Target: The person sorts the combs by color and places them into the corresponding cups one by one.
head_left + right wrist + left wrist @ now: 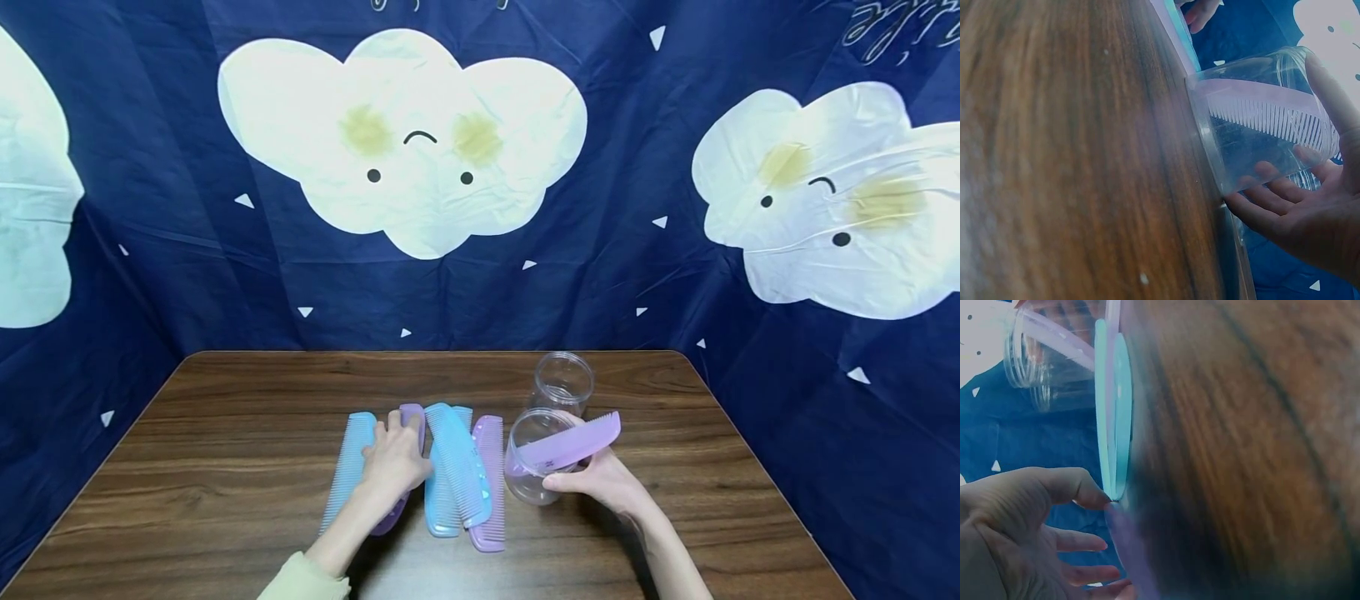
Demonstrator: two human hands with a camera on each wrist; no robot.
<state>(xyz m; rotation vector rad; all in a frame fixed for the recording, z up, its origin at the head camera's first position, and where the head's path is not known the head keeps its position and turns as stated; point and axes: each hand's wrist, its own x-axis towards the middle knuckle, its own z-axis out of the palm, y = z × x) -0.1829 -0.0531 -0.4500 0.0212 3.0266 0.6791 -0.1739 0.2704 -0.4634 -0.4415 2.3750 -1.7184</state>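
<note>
My left hand lies over a dark purple comb, hiding its middle. In the left wrist view the thumb and fingers are spread apart, their tips right at this purple comb. My right hand grips a clear plastic jar from the right side, the thumb in front and the fingers round the wall. A light purple comb leans in that jar, its upper end sticking out past the rim toward the right. Through the jar wall its teeth show in the right wrist view.
A second clear jar stands just behind the held one. Blue combs overlap in the middle, beside a purple comb. Another blue comb lies left of my left hand. The wooden table meets a dark blue cloth backdrop.
</note>
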